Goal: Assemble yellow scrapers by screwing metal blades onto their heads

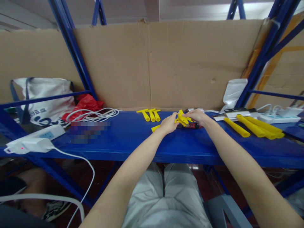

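Note:
My left hand (169, 124) is closed on the near left side of a yellow plastic piece (182, 120) at the middle of the blue shelf. From the right, the fingers of my right hand (199, 116) pinch the same piece; its exact shape is partly covered. Just below it lies a red-and-black tool handle (193, 126), half hidden by my right hand. A yellow tube end (155, 128) pokes out beside my left wrist. Farther left, three yellow T-shaped pieces (151, 115) lie in a row near the cardboard.
Long yellow tubular handles (254, 125) lie at the right, by a white power strip (280, 118). Coiled white cable (99, 114), a red plastic bag (86, 104) and a cloth tote (48, 101) occupy the left. Cardboard (178, 63) walls the back; blue posts (71, 41) flank it.

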The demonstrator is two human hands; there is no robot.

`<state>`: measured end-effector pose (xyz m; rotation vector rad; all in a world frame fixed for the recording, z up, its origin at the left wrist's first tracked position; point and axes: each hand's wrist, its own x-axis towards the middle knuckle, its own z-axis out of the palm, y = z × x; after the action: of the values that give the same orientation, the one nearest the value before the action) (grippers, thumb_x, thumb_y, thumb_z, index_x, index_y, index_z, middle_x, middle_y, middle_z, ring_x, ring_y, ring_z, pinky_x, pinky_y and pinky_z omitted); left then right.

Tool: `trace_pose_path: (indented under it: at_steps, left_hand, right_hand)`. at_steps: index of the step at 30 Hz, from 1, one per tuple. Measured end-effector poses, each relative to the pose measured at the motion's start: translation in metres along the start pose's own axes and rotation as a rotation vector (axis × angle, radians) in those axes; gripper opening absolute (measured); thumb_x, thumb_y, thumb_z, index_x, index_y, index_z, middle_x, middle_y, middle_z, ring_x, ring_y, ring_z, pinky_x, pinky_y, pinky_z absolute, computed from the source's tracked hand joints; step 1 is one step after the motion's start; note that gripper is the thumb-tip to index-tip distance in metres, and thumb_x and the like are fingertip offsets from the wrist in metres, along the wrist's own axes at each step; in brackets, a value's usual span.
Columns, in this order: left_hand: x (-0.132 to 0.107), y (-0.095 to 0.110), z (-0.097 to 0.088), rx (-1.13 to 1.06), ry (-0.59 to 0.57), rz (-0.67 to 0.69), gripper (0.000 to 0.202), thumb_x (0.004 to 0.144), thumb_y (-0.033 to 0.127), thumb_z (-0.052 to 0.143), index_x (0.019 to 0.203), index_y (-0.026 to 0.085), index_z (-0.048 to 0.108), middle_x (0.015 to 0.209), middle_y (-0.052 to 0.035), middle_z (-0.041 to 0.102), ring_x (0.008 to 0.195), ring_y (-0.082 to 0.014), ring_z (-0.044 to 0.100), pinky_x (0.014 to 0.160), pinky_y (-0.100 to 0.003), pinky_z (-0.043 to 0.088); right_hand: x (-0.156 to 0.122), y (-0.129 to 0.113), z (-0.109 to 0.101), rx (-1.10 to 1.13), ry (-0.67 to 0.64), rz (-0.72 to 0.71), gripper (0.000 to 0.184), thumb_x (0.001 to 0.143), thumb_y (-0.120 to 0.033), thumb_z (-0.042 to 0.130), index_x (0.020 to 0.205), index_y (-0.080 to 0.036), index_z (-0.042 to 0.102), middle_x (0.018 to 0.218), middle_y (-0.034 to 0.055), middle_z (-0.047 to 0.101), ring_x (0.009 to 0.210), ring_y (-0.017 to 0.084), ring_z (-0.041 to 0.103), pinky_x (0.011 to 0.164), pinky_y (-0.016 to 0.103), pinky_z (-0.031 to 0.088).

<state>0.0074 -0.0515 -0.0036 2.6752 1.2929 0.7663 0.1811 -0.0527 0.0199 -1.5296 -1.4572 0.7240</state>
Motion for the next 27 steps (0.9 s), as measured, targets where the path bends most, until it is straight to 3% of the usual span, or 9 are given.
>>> trace_pose_path:
  at_steps: [8,14,22,27]
  left_hand:
    - [0.001,-0.001,0.001,0.009,0.006,-0.001,0.044,0.086,0.026,0.05,0.127,0.018,0.035,0.117,-0.0124,0.061,0.111,-0.0234,0.057,0.087,-0.034,0.045]
    - [0.001,-0.002,0.0,0.001,0.005,0.012,0.03,0.087,0.027,0.047,0.116,0.02,0.042,0.115,-0.0095,0.061,0.11,-0.0225,0.056,0.086,-0.033,0.046]
    - [0.0,-0.004,-0.001,-0.011,0.032,0.105,0.029,0.086,0.023,0.047,0.115,0.024,0.049,0.119,-0.0049,0.058,0.112,-0.0202,0.054,0.092,-0.033,0.044]
    - [0.002,-0.006,0.0,-0.03,0.042,0.091,0.023,0.086,0.022,0.049,0.107,0.023,0.057,0.116,-0.0041,0.06,0.11,-0.0192,0.055,0.093,-0.033,0.044]
  right_hand:
    - [-0.007,-0.006,0.003,-0.097,0.057,-0.002,0.036,0.051,-0.045,0.077,0.052,-0.016,0.057,0.044,-0.0041,0.045,0.048,0.007,0.034,0.046,0.023,0.023]
    - [-0.008,-0.009,0.005,-0.108,0.08,0.017,0.034,0.049,-0.04,0.08,0.051,-0.016,0.055,0.048,-0.0028,0.051,0.051,0.008,0.042,0.049,0.023,0.03]
    - [-0.008,-0.009,0.01,-0.121,0.113,-0.044,0.034,0.05,-0.033,0.08,0.052,-0.018,0.05,0.048,-0.0053,0.047,0.051,0.007,0.041,0.05,0.021,0.032]
    - [0.004,0.0,0.003,-0.107,0.156,-0.071,0.018,0.066,-0.027,0.069,0.062,-0.017,0.055,0.059,-0.002,0.055,0.056,0.009,0.048,0.056,0.022,0.039]
